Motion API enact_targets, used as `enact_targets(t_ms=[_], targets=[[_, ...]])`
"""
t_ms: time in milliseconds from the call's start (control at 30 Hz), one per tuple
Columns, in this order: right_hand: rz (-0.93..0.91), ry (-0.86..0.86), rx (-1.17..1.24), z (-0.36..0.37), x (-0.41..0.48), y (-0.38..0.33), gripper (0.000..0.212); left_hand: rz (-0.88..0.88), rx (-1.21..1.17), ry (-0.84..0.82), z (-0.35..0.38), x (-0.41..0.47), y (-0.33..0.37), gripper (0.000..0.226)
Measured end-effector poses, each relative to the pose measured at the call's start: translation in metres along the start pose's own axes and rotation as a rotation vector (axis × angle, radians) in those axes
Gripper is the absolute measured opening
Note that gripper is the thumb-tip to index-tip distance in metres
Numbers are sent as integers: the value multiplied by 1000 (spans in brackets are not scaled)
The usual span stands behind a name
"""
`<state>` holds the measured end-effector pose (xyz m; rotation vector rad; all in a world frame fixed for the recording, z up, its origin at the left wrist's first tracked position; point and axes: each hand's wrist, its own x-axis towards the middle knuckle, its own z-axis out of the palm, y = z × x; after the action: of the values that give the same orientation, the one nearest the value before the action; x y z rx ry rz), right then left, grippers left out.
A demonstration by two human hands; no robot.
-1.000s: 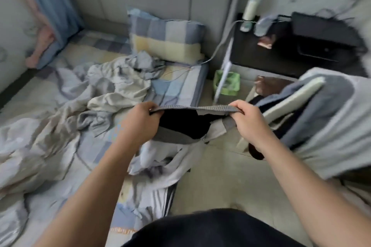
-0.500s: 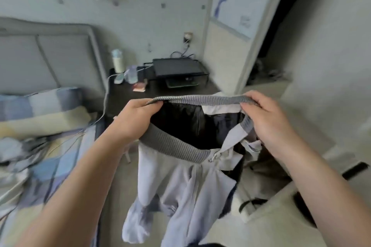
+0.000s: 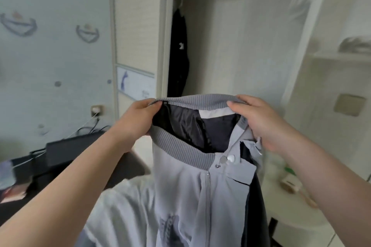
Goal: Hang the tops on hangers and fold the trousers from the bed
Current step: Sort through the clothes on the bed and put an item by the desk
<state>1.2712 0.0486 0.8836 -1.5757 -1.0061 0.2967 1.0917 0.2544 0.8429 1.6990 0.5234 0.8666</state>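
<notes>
Raised off bed vs 1 s ago: pale grey zip jacket w/ ribbed collar [image 3: 180,196]. Left hand [image 3: 138,120] + right hand [image 3: 259,120] pinch collar ends, fingers curled. No hanger in yet; est. task early.

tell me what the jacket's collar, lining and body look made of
The collar looks like grey rib knit, with fine parallel ridges. The lining looks like a slick black synthetic, since it shines. The body seems to be smooth, matte, pale grey woven cloth; the fibre is unclear.

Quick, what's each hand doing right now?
Left hand: grips the ribbed collar of the light grey zip jacket.
Right hand: grips the same collar's other side.
</notes>
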Motion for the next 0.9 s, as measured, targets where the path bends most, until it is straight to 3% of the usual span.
enact_targets(t_ms=[100, 167, 233, 300, 400, 500, 633, 767, 900], targets=[[-62, 76, -90, -23, 38, -22, 22, 152, 55, -75, 24, 55, 22, 34], [-105, 130, -174, -33, 65, -36, 18, 248, 131, -234, 38, 84, 39, 50], [-131, 162, -238, -38, 91, -50, 14, 317, 223, -412, 53, 110, 57, 51], [-154, 177, -299, -40, 115, -65, 14, 359, 305, -486, 69, 136, 74, 59], [-167, 148, -369, -41, 149, -85, 14, 436, 305, -525, 90, 178, 89, 40], [-138, 108, -525, -53, 176, -99, 6, 515, 251, -431, 105, 220, 109, 37], [19, 197, -1006, -79, 208, -101, 23, 711, 406, -229, 110, 274, 150, 30], [178, 392, -1232, -102, 226, -102, 29, 777, 456, -238, 116, 319, 175, 30], [378, 385, -1428, -112, 240, -114, 32, 758, 482, -209, 123, 360, 189, 30]])
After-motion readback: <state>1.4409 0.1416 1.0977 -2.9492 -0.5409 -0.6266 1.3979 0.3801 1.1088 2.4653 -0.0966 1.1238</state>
